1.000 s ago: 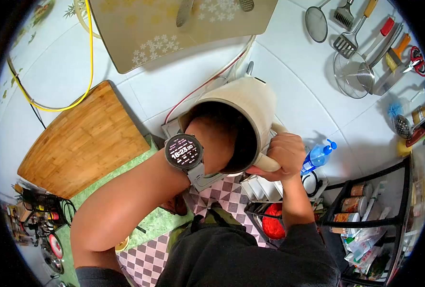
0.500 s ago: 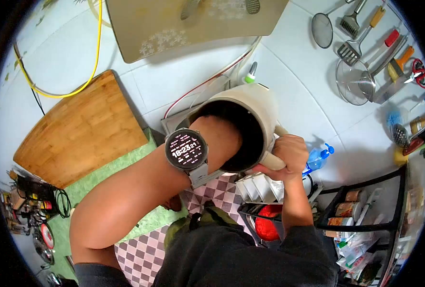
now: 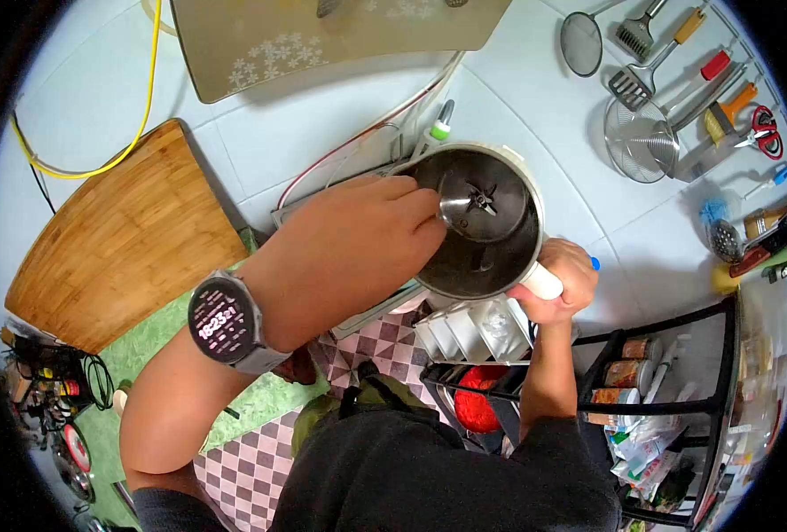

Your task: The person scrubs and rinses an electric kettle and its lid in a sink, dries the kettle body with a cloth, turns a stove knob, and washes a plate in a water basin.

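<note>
A cream-coloured blender jug is tilted so that its mouth faces me, with the metal blade showing at the bottom of its dark, wet-looking inside. My right hand is wrapped round the jug's pale handle. At the left side of the mouth is my left hand, its fingers curled together over the rim. The fingertips are hidden from me, and I cannot see whether they hold anything. A watch is on the left wrist.
A wooden cutting board leans on the left wall above a green counter. Strainers, a slotted turner and scissors hang at upper right. Below right stand a white rack and a black shelf with jars.
My left hand has come out from deep inside the jug to its left rim, uncovering the blade. The jug, still held by my right hand, has turned its mouth more towards me.
</note>
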### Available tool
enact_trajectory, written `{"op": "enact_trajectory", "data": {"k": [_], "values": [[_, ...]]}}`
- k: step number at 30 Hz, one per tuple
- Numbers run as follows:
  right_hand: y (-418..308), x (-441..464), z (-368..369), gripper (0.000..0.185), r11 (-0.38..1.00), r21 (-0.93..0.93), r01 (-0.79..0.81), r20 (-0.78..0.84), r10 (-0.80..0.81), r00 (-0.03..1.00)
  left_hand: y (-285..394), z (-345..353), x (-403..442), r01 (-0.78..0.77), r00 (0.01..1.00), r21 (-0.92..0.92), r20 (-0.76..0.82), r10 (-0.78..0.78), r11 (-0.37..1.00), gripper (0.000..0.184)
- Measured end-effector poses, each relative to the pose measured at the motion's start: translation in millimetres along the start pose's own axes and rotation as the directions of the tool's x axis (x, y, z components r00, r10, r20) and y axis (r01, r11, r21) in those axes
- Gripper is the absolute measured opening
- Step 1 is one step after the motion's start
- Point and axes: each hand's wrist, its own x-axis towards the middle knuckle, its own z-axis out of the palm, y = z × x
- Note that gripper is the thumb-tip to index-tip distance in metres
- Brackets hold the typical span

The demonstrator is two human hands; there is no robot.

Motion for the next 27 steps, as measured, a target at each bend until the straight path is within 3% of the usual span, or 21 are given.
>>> {"op": "enact_trajectory", "data": {"k": [5,11,19,20,23,25,27], "values": [[-7,8,-8,0.052,1.0,-0.02,0.017,-0.019,-0.017,1.0,3,18,27,-0.142,0.989,0.016,-0.042,0.143,0.99,0.022],[-7,3,-19,0.054,1.0,0.004,-0.005,0.007,0.005,1.0,14,17,40,-0.166,0.959,0.11,0.249,0.135,0.98,0.02],[-8,4,-28,0.058,0.996,0.024,-0.084,-0.083,0.086,0.993,20,-6,30,-0.201,0.963,0.093,0.204,0.179,0.975,0.012],[-6,12,-24,0.054,0.995,0.098,-0.001,-0.158,0.016,0.987,19,-6,29,-0.196,0.968,0.099,0.179,0.176,0.976,0.009],[-2,11,-26,0.053,0.993,0.118,0.004,-0.145,0.014,0.989,16,-10,27,-0.195,0.967,0.141,0.192,0.166,0.971,0.008],[-2,11,-29,0.053,0.999,0.029,0.019,-0.125,-0.016,0.992,12,-8,26,-0.205,0.97,0.122,0.16,0.185,0.971,0.007],[-1,9,-29,0.054,0.996,0.077,-0.039,-0.158,0.051,0.986,10,-6,26,-0.221,0.97,0.102,0.129,0.208,0.97,0.007]]}}
